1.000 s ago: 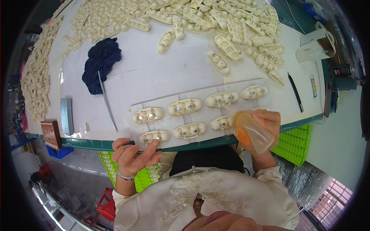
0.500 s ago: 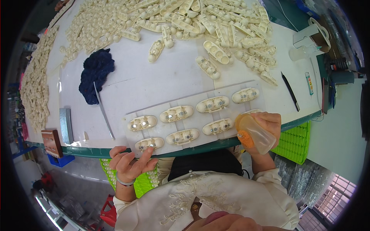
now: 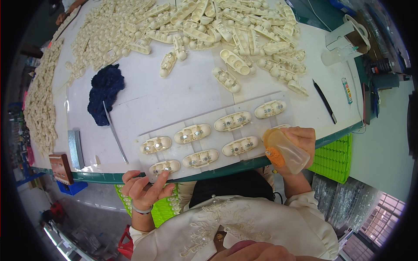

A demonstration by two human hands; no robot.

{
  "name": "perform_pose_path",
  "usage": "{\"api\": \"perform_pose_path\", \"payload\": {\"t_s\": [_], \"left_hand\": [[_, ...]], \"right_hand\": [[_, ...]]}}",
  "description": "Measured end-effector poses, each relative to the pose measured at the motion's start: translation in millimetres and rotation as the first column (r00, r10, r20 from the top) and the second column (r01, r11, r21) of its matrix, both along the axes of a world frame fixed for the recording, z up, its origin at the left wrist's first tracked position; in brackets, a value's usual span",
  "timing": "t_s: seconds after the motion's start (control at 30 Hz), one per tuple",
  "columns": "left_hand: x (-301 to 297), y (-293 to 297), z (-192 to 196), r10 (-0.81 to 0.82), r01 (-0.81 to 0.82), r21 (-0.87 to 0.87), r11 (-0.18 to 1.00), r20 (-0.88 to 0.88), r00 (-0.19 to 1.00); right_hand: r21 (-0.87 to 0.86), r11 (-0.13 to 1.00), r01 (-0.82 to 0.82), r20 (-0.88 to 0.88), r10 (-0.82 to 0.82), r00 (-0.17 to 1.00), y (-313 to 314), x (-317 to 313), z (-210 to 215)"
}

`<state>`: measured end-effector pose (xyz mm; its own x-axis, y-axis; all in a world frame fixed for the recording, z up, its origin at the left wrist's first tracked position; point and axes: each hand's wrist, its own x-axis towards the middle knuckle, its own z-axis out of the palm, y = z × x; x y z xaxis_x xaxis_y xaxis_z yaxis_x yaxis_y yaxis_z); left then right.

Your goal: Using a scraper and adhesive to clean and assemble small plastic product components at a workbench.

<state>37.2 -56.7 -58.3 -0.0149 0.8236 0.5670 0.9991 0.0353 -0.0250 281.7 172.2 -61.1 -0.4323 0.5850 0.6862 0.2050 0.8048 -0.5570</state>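
Note:
On a pale flat board [image 3: 183, 140] at the table's near edge, several cream oval plastic pieces [image 3: 233, 121] sit in two rows, with small shiny metal discs in their hollows. My left hand [image 3: 143, 191] is open, its index fingertip touching the near-left plastic piece [image 3: 159, 167] and the other fingers loosely bent. In my right hand [image 3: 302, 141], a translucent squeeze bottle [image 3: 294, 152] with an orange wrap round it is tilted over the board's right end. The bottle and hand partly cover the near-right piece, and the bottle's tip is hard to make out.
Loose cream pieces [image 3: 196, 35] are heaped at the back. To the left lie a dark blue cloth [image 3: 104, 89], a thin metal rod [image 3: 114, 132], a stack of metal strips [image 3: 75, 149] and a brown block [image 3: 61, 168]. Black tweezers [image 3: 324, 101] lie right. A green tray [image 3: 332, 158] stands below the edge.
The view has shifted a little, so the table's things sit slightly further left and mostly lower. Both hands keep nearly the same pose, the left on the piece and the right holding the bottle.

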Motion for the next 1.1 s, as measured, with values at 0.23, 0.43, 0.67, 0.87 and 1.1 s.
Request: {"api": "perform_pose_path", "payload": {"t_s": [0.23, 0.43, 0.67, 0.87, 1.1], "left_hand": [[0, 1, -3, 0.000, 0.000, 0.016, 1.000, -0.015, 1.000], [-1, 1, -2, 0.003, -0.003, 0.031, 1.000, -0.019, 1.000], [-2, -2, -4, -0.002, 0.002, 0.009, 1.000, -0.035, 0.999], [-1, -1, -4, 0.001, 0.000, 0.020, 1.000, -0.029, 1.000], [0, -3, -3, 0.010, -0.010, -0.001, 1.000, -0.027, 1.000]], "right_hand": [[0.017, 0.999, -0.027, 0.027, 0.026, 0.999, 2, -1, -2], [-0.013, 0.999, 0.031, -0.083, -0.032, 0.996, 9, 11, 2], [0.031, 0.986, 0.162, -0.027, -0.161, 0.987, 14, 15, 3], [-0.020, 0.997, 0.077, -0.106, -0.079, 0.991, 19, 18, -4], [-0.015, 0.997, 0.079, -0.085, -0.080, 0.993, 20, 13, -2]]}}
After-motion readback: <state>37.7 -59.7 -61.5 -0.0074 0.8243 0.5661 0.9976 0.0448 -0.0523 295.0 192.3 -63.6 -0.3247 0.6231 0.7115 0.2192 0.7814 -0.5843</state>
